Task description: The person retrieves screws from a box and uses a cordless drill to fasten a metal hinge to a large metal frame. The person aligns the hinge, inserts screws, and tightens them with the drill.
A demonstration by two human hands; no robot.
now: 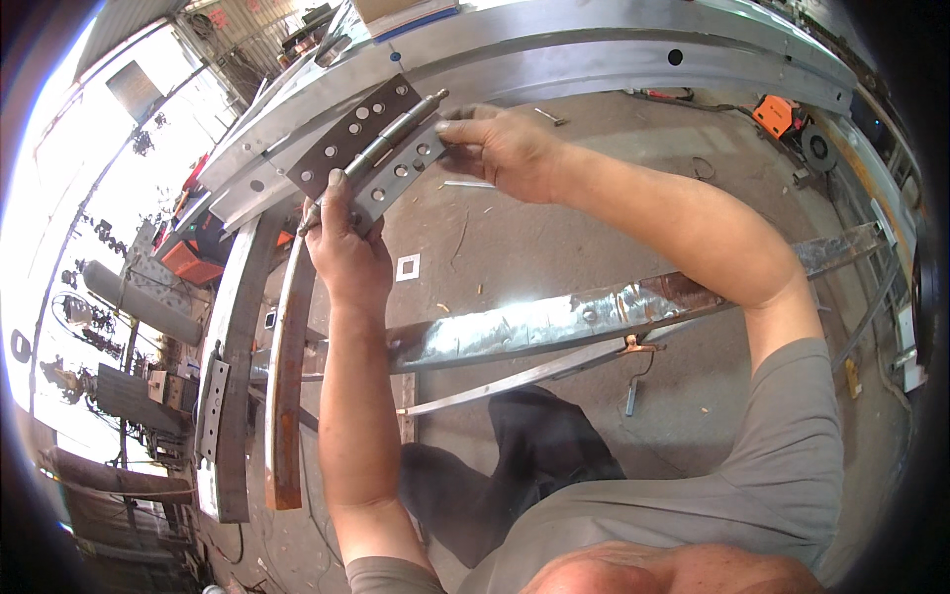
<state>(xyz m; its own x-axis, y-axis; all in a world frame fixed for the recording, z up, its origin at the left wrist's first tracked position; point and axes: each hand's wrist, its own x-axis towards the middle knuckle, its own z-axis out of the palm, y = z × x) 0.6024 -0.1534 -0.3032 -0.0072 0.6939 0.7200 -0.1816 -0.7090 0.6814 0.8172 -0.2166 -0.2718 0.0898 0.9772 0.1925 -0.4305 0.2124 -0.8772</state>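
Metal hinge (372, 150) held up by the near edge of the pale beam (564, 61), can't tell if touching | left hand (348, 243) round its lower end | right hand (513, 150) pinching its right corner | floor (554, 238) between hinge and shiny crossbar (524, 327)

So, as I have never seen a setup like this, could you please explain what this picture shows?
There is no robot here, just a person's two bare hands. The one picture comes from a wide fisheye camera on the person's head, looking down, so straight edges look bent. The left hand and right hand hold an opened metal hinge with holes in both plates. Beyond it runs a long silver beam. On the floor lies a small white square with a hole; an orange machine stands at upper right.
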